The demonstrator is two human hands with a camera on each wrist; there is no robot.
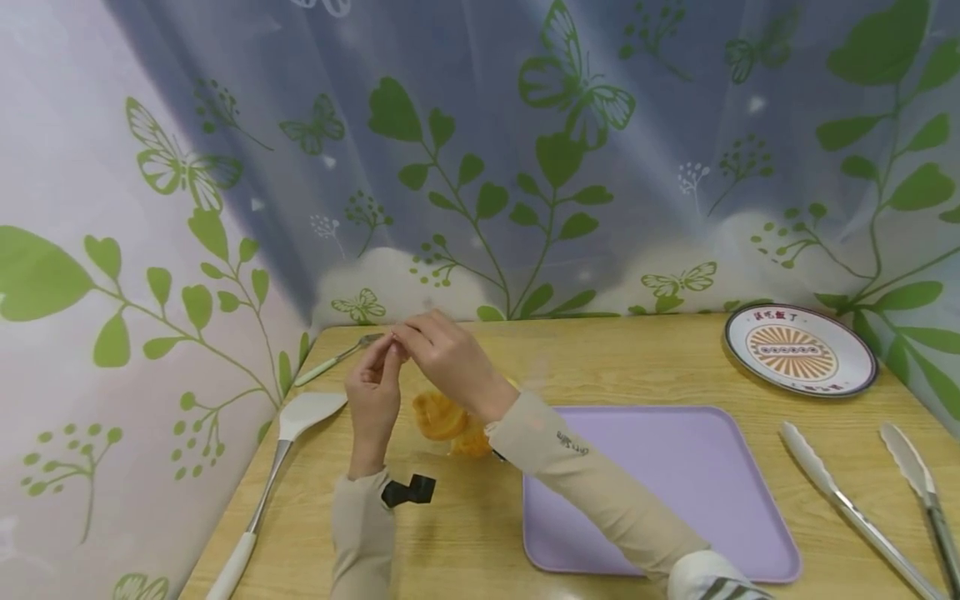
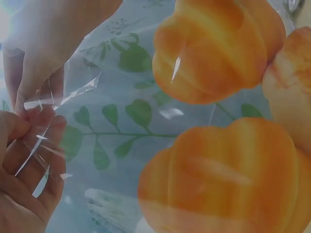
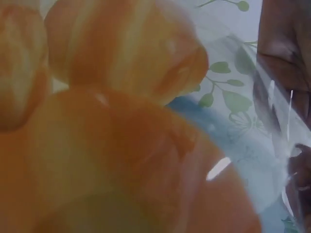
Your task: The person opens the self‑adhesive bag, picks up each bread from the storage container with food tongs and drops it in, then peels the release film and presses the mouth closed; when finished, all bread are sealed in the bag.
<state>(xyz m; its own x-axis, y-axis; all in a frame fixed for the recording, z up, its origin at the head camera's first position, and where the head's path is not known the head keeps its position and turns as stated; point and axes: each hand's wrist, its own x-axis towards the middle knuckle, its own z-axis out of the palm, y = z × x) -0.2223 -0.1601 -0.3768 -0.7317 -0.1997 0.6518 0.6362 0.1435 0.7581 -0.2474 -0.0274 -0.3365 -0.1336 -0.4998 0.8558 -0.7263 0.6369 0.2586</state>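
Note:
A clear plastic bag (image 2: 87, 90) holds several orange-yellow bread rolls (image 1: 438, 415). Both hands meet at one edge of this bag, above the far left of the table. My left hand (image 1: 375, 408) pinches the film between thumb and fingers. From the right, my right hand (image 1: 453, 362) reaches across and pinches the same edge, its fingertips close to the left ones. In the left wrist view the rolls (image 2: 223, 170) show through the shiny film, apart from the hands. Rolls (image 3: 112, 160) fill much of the right wrist view, with a hand (image 3: 286, 43) at its right edge.
A purple tray (image 1: 652, 467) lies under the right forearm. Left of the hands are a white-headed spatula (image 1: 267, 483) and a small fork (image 1: 330, 367). A patterned plate (image 1: 801, 350) is at the back right, tongs (image 1: 855, 508) in front of it. Printed curtains border the wooden table (image 1: 600, 358).

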